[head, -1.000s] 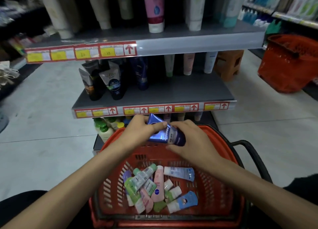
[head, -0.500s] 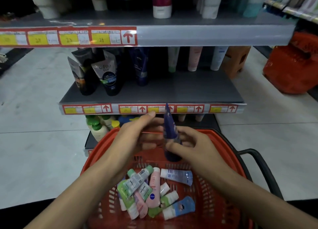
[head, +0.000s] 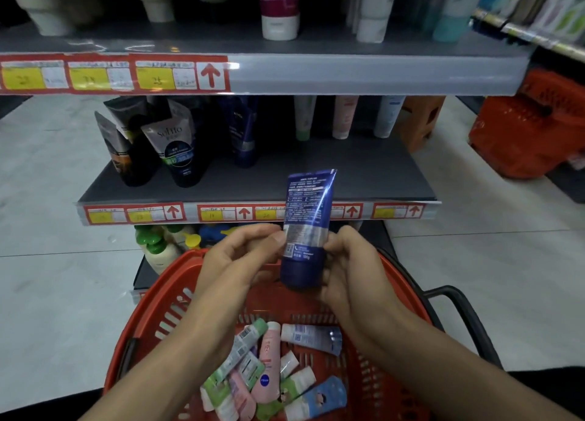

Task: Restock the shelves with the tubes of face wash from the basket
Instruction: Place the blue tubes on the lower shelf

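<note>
The dark blue plastic tube of face wash (head: 305,230) now stands upright, cap down.

Left hand (head: 243,262) and right hand (head: 351,268) pinch its sides above the far rim of the red plastic basket (head: 177,272), before the grey middle shelf (head: 348,173). It looks ready to shelve. A second ago it lay slanted sideways, and half a second ago it was edge-on.

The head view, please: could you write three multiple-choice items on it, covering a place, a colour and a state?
1. Where is the dark blue tube?
A) on the top shelf
B) between both hands, above the basket
C) lying in the basket

2. What colour is the basket?
A) grey
B) green
C) red

3. How does the held tube stand?
A) upright, cap down
B) flat
C) upright, cap up

Answers:
1 B: the left hand and right hand pinch it over the far rim.
2 C: its rim and walls are red.
3 A: the crimped end points up.
</note>
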`<state>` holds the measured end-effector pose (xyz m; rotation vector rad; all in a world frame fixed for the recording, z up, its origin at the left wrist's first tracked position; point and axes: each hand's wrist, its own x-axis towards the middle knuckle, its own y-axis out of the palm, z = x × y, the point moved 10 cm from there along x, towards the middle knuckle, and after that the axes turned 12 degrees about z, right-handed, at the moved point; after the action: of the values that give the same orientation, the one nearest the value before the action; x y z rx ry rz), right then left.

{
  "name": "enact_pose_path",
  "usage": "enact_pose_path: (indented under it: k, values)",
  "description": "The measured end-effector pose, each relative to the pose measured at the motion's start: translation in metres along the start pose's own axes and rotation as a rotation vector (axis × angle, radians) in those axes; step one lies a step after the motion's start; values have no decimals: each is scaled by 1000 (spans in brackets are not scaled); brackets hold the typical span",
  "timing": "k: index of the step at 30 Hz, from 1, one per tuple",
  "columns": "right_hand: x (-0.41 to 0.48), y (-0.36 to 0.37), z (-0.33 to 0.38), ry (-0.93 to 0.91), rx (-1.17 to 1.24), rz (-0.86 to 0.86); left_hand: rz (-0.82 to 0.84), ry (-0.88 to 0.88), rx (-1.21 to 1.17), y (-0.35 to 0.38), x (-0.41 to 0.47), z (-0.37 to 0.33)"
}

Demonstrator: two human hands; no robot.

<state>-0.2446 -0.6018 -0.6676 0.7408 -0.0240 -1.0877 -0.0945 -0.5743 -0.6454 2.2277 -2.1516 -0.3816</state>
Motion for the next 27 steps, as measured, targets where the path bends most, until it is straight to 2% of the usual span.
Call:
enact_pose_path:
  k: [8, 16, 22, 27]
  values:
    - [-5, -7, 8, -20, -12, -24, -6, 64, 16, 9, -1, -7]
    - [-16, 8, 34, -158, -310, 2, 17, 148, 108, 21, -11, -24]
    - [-23, 13, 46, -287, -404, -19, -17, 113, 31, 14, -11, -19]
    - [-24, 17, 49, -389, -635, -68, 23, 96, -10, 14, -5, -12]
